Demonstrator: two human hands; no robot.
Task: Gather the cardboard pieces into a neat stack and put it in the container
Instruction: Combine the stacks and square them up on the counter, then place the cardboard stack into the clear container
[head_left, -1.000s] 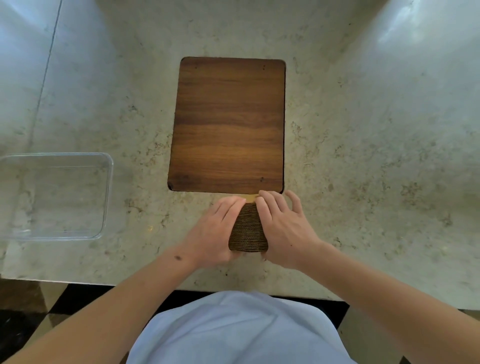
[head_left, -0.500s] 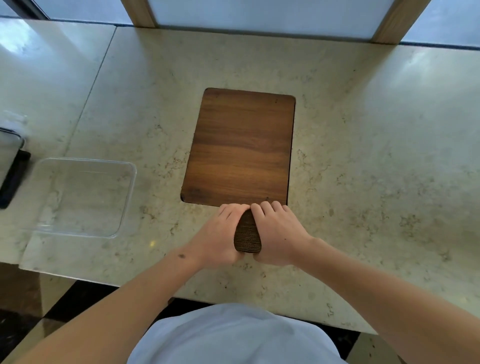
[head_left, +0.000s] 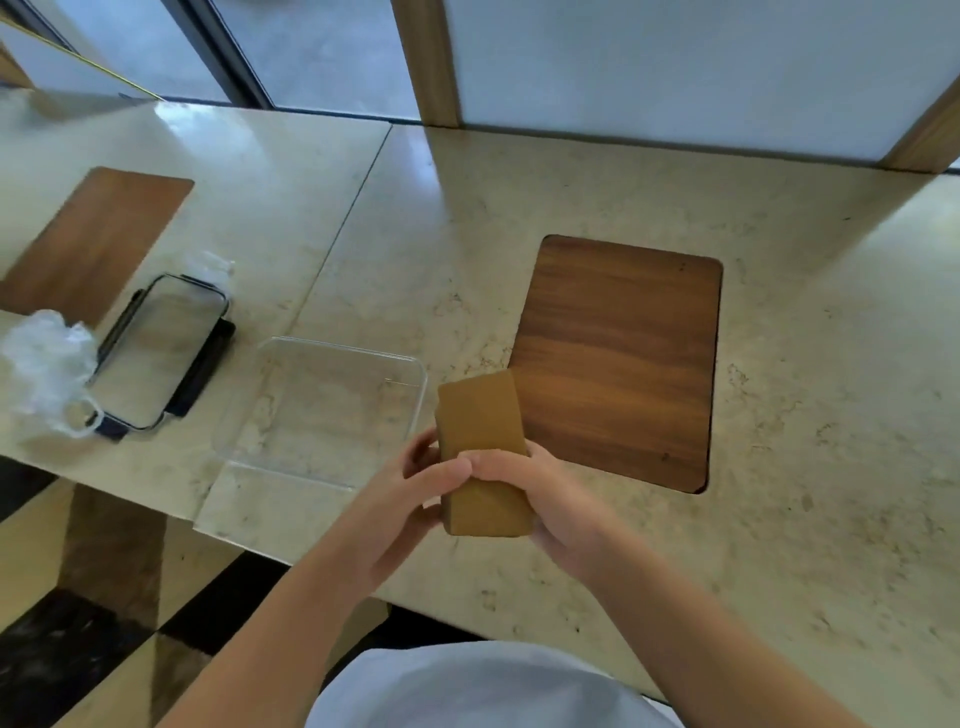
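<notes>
A brown stack of cardboard pieces (head_left: 480, 415) is lifted off the counter, its flat face turned up toward me. My left hand (head_left: 415, 491) grips its left side, thumb across the top. My right hand (head_left: 545, 499) holds the right side and underside. The stack hangs just right of the clear plastic container (head_left: 332, 358), which sits empty on the stone counter near its front edge.
A dark wooden board (head_left: 623, 358) is set into the counter right of the stack. Left of the container lie a clear lid with a dark rim (head_left: 161, 353) and crumpled clear plastic (head_left: 41, 358). Another wooden inset (head_left: 98, 234) is far left.
Both hands have raised the stack off the counter and laid it flat, carrying it left toward the container. The view has swung left.
</notes>
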